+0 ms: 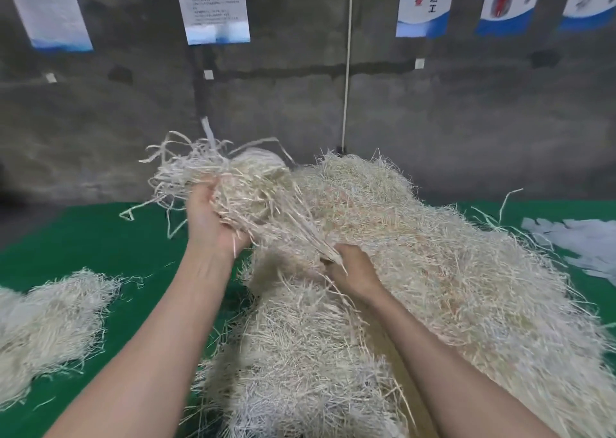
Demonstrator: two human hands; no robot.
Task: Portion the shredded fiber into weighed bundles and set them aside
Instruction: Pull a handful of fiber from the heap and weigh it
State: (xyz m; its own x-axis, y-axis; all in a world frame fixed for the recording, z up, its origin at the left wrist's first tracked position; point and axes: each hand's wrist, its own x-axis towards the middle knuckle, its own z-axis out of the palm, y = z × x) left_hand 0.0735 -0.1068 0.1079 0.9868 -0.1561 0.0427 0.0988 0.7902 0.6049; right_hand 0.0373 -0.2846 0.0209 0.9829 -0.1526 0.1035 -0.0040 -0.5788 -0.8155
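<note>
A big heap of pale shredded fiber (416,271) covers the middle and right of the green table (83,237). My left hand (210,217) is raised above the heap's left side and grips a loose handful of fiber (246,184), whose strands splay up and to the left. My right hand (353,271) is lower, on the heap, and pinches the thin lower end of that same handful. A smaller, separate pile of fiber (50,321) lies at the table's left edge.
White paper or plastic pieces (586,244) lie at the table's far right. A grey concrete wall with hanging posters (213,4) stands behind the table. A white cord (347,71) runs down the wall to the heap.
</note>
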